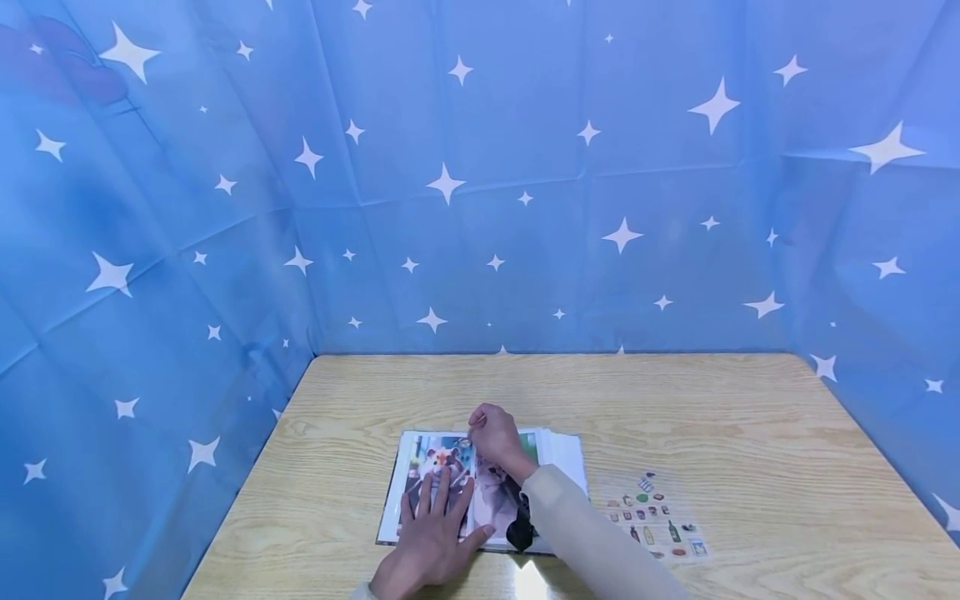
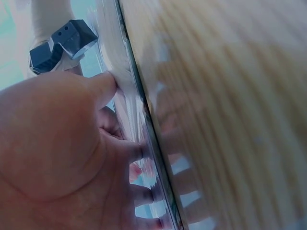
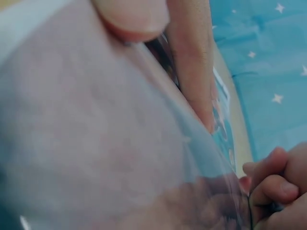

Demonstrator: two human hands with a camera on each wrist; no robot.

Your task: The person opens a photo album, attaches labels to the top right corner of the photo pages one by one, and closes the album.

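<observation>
A photo album (image 1: 386, 527) lies spread on the table, with a hamster picture (image 1: 442, 454) on its left page and a cat picture (image 1: 491, 500) on the right page. My left hand (image 1: 435, 533) rests with spread fingers on the left page, its thumb near the lower edge. At the top of the album, by the fold, my right hand (image 1: 495, 435) pinches something small and thin, too small to identify. Its curled fingers (image 3: 276, 184) show in the right wrist view behind a glossy clear page sleeve (image 3: 110, 124). The left palm (image 2: 53, 143) fills much of the left wrist view.
To the right of the album lies a clear sticker sheet (image 1: 648, 517) with small food and bottle pictures. The wooden table (image 1: 360, 392) reaches back to a blue curtain (image 1: 525, 250) with white stars. A black wrist device (image 1: 521, 529) sits on my right forearm.
</observation>
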